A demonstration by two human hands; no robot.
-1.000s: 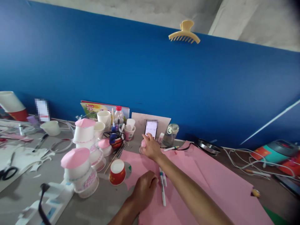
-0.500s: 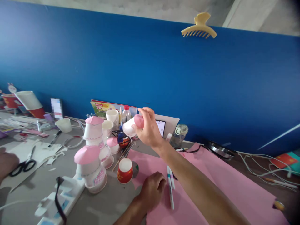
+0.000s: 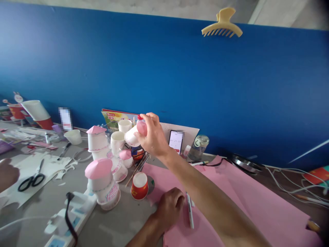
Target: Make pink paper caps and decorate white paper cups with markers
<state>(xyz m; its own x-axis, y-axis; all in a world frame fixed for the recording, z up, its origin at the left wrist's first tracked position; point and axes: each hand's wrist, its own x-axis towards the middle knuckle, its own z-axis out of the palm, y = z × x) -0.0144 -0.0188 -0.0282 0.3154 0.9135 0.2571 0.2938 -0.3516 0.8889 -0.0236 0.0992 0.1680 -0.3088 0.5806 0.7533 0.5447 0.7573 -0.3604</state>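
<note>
Held in the air in front of the bottle, a small white paper cup point(image 3: 131, 136) with a pink cap on its end is tilted to the left. My right hand point(image 3: 151, 135) grips it at the pink end, fingers and thumb around it. Curled into a loose fist, my left hand point(image 3: 171, 207) rests on the pink paper point(image 3: 205, 219); nothing shows in it. White markers point(image 3: 190, 214) lie just to its right. To its left stands a red paper cup point(image 3: 139, 187). Farther left are stacked-cup towers with pink cone roofs point(image 3: 99, 168), and a small pink-topped cup point(image 3: 126, 157).
A power strip point(image 3: 77, 223) lies front left, near scissors point(image 3: 32, 181) on cut white paper. Another person's hand point(image 3: 9, 173) is at the left edge. A phone point(image 3: 176, 141) leans at the back beside a glass jar point(image 3: 199, 147). A tape roll point(image 3: 245, 164) and cables lie right.
My right hand has lifted the pink-capped cup from in front of the phone and carried it left. The view has shifted left, and another person's hand has appeared. My left hand stays on the paper.
</note>
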